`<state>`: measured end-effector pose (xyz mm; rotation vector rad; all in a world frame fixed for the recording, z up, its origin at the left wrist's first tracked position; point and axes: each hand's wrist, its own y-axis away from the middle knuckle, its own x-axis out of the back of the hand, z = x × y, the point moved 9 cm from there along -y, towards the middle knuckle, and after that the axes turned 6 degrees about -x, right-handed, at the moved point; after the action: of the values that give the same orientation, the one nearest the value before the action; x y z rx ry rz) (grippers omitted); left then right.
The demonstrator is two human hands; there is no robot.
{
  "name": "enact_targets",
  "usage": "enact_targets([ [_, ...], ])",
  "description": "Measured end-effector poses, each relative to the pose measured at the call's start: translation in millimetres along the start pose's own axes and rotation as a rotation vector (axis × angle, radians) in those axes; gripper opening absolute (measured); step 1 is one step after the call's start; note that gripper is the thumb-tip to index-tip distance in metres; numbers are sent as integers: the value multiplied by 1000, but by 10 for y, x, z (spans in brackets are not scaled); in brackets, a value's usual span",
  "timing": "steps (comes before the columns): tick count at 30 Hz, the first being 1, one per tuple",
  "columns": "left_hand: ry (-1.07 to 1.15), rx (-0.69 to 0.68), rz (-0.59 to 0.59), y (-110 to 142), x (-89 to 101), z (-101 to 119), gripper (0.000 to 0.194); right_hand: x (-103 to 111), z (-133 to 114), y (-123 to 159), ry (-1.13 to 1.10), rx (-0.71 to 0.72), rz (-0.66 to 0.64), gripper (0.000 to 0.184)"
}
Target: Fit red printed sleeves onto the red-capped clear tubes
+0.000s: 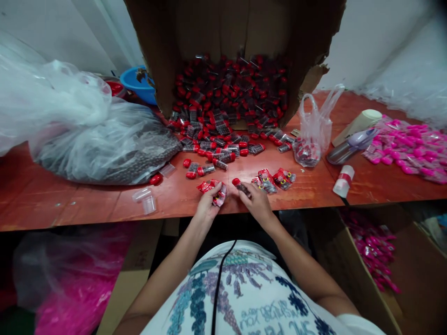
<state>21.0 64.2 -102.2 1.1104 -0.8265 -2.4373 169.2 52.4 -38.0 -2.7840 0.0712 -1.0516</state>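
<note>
Red plastic caps the small tube point(242, 187) gripped between the thumb and fingers of your right hand point(260, 204), held just above the front of the reddish worktop point(181, 204), its cap pointing up and away from your palm. Your left hand point(208, 203), near it but apart, pinches a crinkled, red printed wrapper point(220, 197). More printed wrappers point(267, 180) lie just beyond your right hand, while loose red-capped tubes point(223, 157) spill toward you from the torn cardboard box point(316, 42). The tube looks light and stiff, its clear wall smooth enough to slide or roll under a loose pinch; its body, just below the cap, appears the surest place to take hold, with modest pressure, since thin plastic could crack if squeezed hard. The wrapper looks soft, slick and nearly weightless, likely to fold or crease under your fingertips, and is best held flat by an edge. Whether it has anything inside, you cannot tell from this view.
</note>
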Motion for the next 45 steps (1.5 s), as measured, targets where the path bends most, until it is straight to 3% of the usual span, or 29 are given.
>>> enact_targets([
  [4,-3,-8,8,-55,-44,-79,18,60,13,216,-382,-96,19,28],
  [9,-21,-50,-1,-51,-125,-147,15,40,49,242,-447,-125,0,29],
  [13,-49,-129,-10,4,-159,-108,15,-60,116,234,-505,-167,-114,34],
  [18,-136,-243,-130,68,-249,-19,21,-167,242,249,-687,-308,-218,41],
  [23,-298,-341,-255,137,-326,41,24,-105,233,219,-643,-245,-234,42],
  [30,-347,-474,-274,219,-360,103,23,76,71,205,-403,-57,-182,41],
  [34,-278,-459,-249,236,-347,101,40,102,61,246,-409,-109,-158,40],
  [38,-306,-430,-260,256,-357,84,47,50,83,269,-561,-194,-248,40],
  [45,-375,-442,-336,299,-427,63,40,236,1,226,-361,-55,-182,39],
])
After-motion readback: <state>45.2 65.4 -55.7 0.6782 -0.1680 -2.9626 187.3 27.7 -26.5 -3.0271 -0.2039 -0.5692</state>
